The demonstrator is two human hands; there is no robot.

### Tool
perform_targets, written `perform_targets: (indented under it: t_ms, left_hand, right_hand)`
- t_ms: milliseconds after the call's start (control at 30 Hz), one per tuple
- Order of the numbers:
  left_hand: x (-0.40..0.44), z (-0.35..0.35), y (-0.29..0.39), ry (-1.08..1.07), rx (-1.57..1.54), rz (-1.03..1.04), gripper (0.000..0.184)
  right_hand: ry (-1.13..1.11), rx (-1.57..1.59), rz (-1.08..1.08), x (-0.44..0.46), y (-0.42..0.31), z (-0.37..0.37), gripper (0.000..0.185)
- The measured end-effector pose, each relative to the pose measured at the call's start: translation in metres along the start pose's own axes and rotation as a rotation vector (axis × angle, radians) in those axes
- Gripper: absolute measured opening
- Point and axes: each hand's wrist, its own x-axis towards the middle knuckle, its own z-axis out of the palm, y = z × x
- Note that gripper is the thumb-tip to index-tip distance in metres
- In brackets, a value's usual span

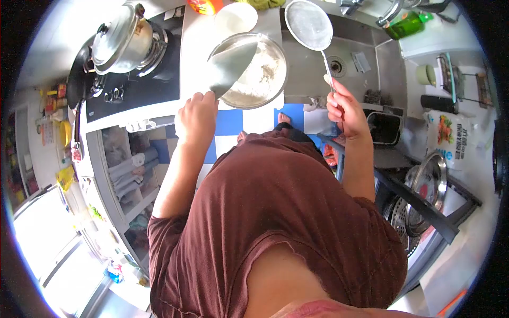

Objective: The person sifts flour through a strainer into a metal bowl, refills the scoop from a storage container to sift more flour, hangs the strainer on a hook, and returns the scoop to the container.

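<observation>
My left hand (196,115) is closed at the base of a broad grey blade that looks like a cleaver (233,66); its handle is hidden in my fist. The blade lies tilted across a round metal bowl (283,79), covering part of it. Inside the bowl is a white, powdery or pasty substance (265,71); which one I cannot tell. My right hand (345,108) pinches the thin handle of a fine-mesh strainer (309,24), raised above the sink. Its round mesh looks whitish.
On the left, a lidded metal pot (119,45) stands on the black gas stove (140,93). A white bowl (236,18) sits behind the metal bowl. The steel sink (366,87) is at right, with a faucet (391,13) and green bottle (407,25) beyond.
</observation>
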Motion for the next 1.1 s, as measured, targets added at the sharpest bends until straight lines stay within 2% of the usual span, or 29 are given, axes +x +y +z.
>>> perform_targets:
  t_ms: [167,267,600,800,900,1000,1100]
  left_hand:
    - [-0.009,-0.004,0.002,0.106,-0.073,0.022,0.014]
    - [-0.01,-0.006,-0.001,0.093,-0.113,0.043,0.015]
    - [-0.005,0.001,-0.01,0.23,-0.469,0.032,0.014]
    - [0.006,0.012,-0.012,0.297,-0.437,0.106,0.014]
    - [0.011,0.014,-0.005,0.339,-0.265,0.139,0.013]
    - [0.013,0.001,0.008,0.29,-0.042,0.225,0.014]
    - [0.018,-0.004,0.004,0.339,0.012,0.247,0.013]
  right_hand:
    - [0.02,-0.041,-0.016,-0.002,0.0,0.001,0.047]
    - [0.016,-0.04,-0.012,-0.006,0.005,0.001,0.047]
    - [0.041,0.003,-0.016,-0.01,0.007,0.001,0.048]
    - [0.099,0.014,-0.011,-0.009,0.008,-0.015,0.049]
    - [0.097,0.015,-0.005,-0.009,0.008,-0.022,0.05]
    - [0.1,-0.003,0.005,-0.011,0.008,-0.028,0.05]
    - [0.098,0.036,0.017,-0.012,0.003,-0.034,0.049]
